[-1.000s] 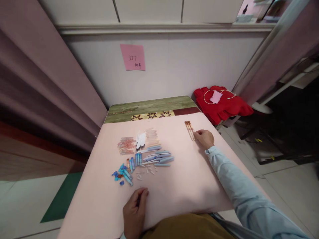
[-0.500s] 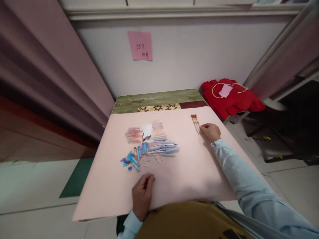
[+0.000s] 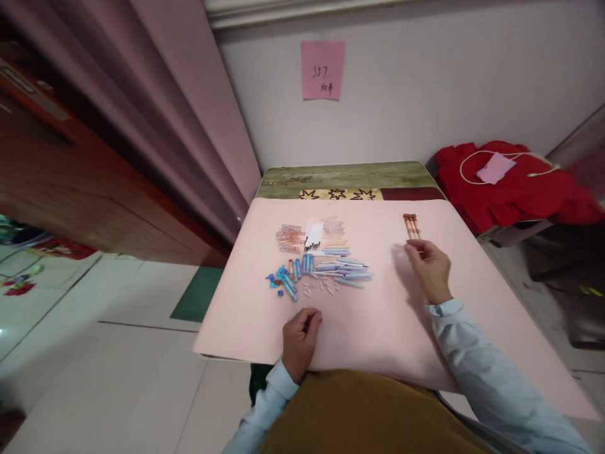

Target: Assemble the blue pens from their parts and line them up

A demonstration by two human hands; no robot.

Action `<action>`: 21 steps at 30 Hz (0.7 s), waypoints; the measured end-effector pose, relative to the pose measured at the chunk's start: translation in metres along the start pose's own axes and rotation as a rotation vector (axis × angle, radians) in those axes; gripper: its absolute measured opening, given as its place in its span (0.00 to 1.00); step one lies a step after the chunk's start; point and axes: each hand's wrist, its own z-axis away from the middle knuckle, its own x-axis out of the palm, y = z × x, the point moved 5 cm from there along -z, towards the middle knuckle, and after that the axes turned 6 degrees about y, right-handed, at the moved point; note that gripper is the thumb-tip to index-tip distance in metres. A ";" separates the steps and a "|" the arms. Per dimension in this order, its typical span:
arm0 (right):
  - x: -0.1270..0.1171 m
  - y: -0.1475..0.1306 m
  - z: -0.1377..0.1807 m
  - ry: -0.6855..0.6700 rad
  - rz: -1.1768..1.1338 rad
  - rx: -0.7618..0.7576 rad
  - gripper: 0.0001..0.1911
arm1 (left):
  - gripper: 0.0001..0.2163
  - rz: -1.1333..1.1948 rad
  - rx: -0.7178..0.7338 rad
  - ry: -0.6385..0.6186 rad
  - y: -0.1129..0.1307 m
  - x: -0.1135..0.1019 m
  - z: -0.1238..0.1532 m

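A pink sheet [image 3: 368,334] serves as reference: near its far right corner lies a row of brown-topped pens [image 3: 411,227], long axes running roughly from the sheet's far edge toward its near edge. The right hand [image 3: 429,268], the nearer one, overlaps their near ends, the tops pointing away beyond its fingertips. Its thumb and forefinger come close together; I cannot tell whether they grip a pen. Near the sheet's front edge, the left hand [image 3: 301,337] is loosely closed, nothing visible inside.
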 end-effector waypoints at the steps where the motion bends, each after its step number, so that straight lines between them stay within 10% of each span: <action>1: 0.008 -0.012 0.014 -0.066 -0.037 -0.028 0.21 | 0.07 0.005 -0.003 0.002 0.000 0.000 0.000; 7: 0.043 -0.052 0.075 -0.254 -0.012 -0.266 0.13 | 0.09 0.027 -0.043 -0.012 -0.003 0.000 0.000; 11: 0.042 -0.051 0.088 -0.216 0.119 -0.435 0.13 | 0.11 0.041 -0.029 0.238 -0.004 -0.028 -0.012; 15: 0.037 -0.047 0.089 -0.163 0.090 -0.442 0.13 | 0.15 -0.018 0.051 0.473 -0.011 -0.063 -0.023; 21: 0.037 -0.044 0.090 -0.148 0.057 -0.447 0.11 | 0.14 -0.304 0.166 0.443 -0.023 -0.064 -0.021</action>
